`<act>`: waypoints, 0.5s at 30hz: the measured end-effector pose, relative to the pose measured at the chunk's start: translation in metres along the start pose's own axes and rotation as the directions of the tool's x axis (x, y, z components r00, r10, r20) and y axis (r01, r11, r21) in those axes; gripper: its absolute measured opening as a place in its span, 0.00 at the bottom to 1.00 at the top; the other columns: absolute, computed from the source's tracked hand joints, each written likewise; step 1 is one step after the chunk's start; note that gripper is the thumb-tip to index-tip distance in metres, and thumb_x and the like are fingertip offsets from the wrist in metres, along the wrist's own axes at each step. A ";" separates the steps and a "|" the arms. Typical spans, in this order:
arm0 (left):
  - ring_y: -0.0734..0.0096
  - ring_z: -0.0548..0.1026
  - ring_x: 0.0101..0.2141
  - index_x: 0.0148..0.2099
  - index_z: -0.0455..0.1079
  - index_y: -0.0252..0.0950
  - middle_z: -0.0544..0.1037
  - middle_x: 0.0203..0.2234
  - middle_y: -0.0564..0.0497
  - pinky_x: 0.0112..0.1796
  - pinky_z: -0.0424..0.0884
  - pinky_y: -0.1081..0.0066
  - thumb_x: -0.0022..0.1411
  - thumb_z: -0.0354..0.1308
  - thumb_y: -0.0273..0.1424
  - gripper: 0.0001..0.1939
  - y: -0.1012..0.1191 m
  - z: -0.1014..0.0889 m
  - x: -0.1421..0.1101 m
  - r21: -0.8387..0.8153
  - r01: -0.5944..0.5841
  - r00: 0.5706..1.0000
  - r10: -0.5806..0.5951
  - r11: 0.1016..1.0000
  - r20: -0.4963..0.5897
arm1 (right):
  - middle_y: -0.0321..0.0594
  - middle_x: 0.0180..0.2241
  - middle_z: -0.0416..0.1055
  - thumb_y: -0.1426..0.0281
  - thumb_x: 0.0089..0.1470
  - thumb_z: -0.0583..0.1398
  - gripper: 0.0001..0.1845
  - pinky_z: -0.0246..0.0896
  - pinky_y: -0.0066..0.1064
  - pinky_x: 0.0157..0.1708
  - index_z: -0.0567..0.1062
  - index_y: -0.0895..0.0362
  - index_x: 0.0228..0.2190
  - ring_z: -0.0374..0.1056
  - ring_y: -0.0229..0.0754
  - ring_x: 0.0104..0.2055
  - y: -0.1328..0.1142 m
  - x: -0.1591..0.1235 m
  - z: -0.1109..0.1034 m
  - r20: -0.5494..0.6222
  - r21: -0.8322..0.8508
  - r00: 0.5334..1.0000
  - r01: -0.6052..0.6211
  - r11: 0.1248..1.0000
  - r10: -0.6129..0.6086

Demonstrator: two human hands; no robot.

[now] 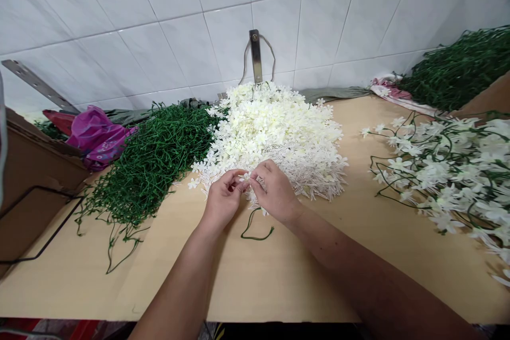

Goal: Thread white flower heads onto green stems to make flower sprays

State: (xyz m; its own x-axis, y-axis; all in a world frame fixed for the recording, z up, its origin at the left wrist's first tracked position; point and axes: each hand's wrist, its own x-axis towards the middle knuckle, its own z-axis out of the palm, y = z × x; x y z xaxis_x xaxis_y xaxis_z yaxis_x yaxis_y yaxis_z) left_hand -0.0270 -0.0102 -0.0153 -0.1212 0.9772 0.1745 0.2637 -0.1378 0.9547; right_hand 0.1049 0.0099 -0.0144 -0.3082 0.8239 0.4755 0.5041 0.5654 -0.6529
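Observation:
My left hand (228, 191) and my right hand (274, 188) meet at the front of a heap of white artificial flowers (274, 122). Between their fingertips is a small white artificial flower (245, 176), pinched from both sides. Both hands are closed, and the fingers partly cover the flower. Just below them on the table lies a bent green plastic stem (257, 238), its upper end near a white petal. To the left of the heap spreads a tangled pile of green stems (159, 154).
White flowers on green stems (446, 170) cover the table's right side. More green stems (458, 71) lie behind them. At left are a cardboard box (35, 180), a black wire frame (59, 231) and a purple bag (95, 135). A metal bracket (255, 56) stands against the tiled wall.

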 end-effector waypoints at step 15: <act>0.74 0.68 0.29 0.42 0.68 0.37 0.72 0.24 0.53 0.34 0.62 0.75 0.50 0.54 0.28 0.14 0.014 -0.003 -0.007 -0.019 -0.059 0.995 0.060 0.998 0.080 | 0.35 0.24 0.65 0.72 0.45 0.55 0.04 0.60 0.30 0.30 0.65 0.59 0.22 0.63 0.34 0.27 0.009 0.004 -0.001 0.172 0.537 0.955 -0.297 0.789 0.243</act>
State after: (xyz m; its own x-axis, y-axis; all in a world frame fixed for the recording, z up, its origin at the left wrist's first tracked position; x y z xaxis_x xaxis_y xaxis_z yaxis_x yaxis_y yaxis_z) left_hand -0.0256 -0.0195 -0.0019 -0.0281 0.9769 0.2120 0.2526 -0.1983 0.9470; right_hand 0.1090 0.0180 -0.0184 -0.3105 0.9305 0.1943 0.0559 0.2220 -0.9734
